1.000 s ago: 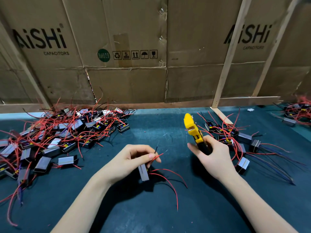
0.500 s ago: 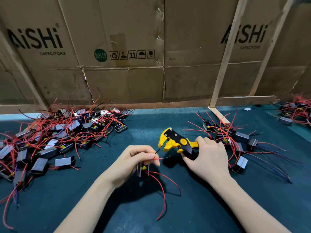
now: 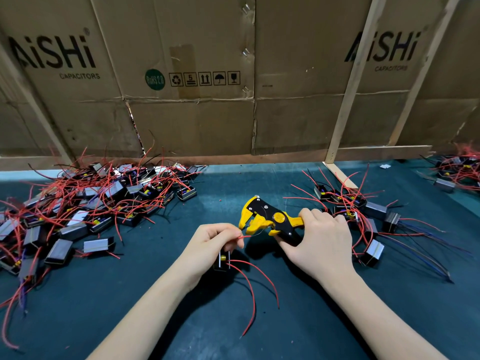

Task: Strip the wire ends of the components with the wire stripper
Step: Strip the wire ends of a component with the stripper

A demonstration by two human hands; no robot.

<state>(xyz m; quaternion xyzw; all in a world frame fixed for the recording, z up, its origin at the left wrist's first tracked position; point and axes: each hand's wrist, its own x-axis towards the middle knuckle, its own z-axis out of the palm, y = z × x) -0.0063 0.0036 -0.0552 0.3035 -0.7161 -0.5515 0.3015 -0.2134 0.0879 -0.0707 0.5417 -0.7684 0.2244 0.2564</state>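
Observation:
My left hand (image 3: 210, 245) holds a small black component (image 3: 222, 261) and pinches one of its red wires (image 3: 244, 236) between thumb and forefinger. That wire's end reaches into the jaws of the yellow and black wire stripper (image 3: 265, 219). My right hand (image 3: 317, 240) grips the stripper's handles, its head pointing left toward my left hand. Two more red wires (image 3: 253, 289) of the component hang down onto the dark green mat (image 3: 181, 320).
A large pile of components with red wires (image 3: 85, 203) lies at the left. A smaller group (image 3: 363, 216) lies right of my right hand, and another (image 3: 459, 170) at the far right. Cardboard walls (image 3: 197, 120) with wooden battens close the back.
My right hand swung the stripper from upright to lying sideways, head to the left, and brought it to the wire. My left hand turned the component and lifted the wire end to the jaws.

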